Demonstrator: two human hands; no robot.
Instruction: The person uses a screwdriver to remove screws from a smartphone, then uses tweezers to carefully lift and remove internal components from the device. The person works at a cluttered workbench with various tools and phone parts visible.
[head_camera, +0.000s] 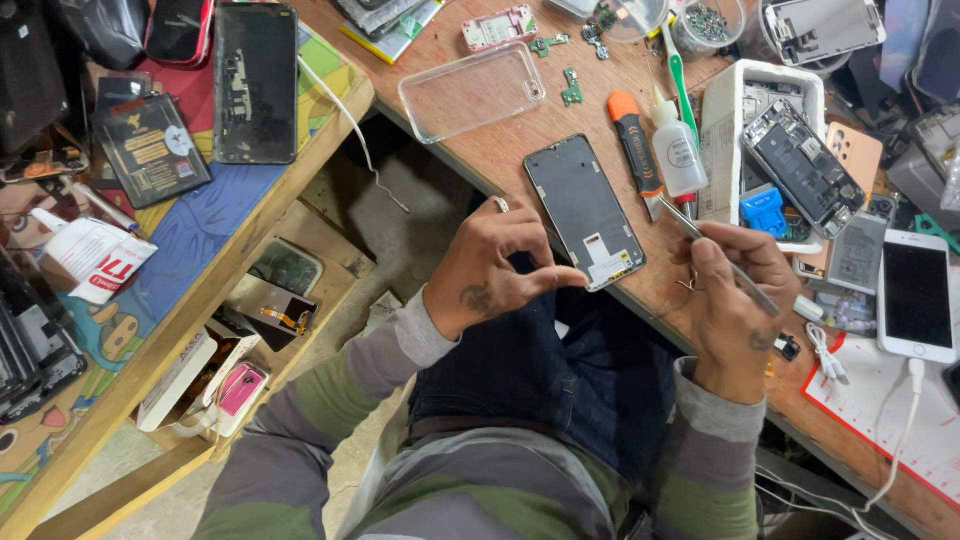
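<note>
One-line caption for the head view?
Left hand pinches the corner of a dark phone panel while right hand holds metal tweezers at a cluttered workbench.

A wooden workbench (500, 150) carried a dark phone frame (584, 212), a clear phone case (472, 92), an orange-handled screwdriver (633, 140), a small glue bottle (677, 150), a white tray (722, 140) and a white phone (916, 296). A side table (200, 250) held another opened phone (256, 82).

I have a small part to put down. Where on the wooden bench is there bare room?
Bare wood lies between the clear case and the dark phone panel, and left of the orange-handled tool. Around the white tray and the white phone it is crowded.
</note>
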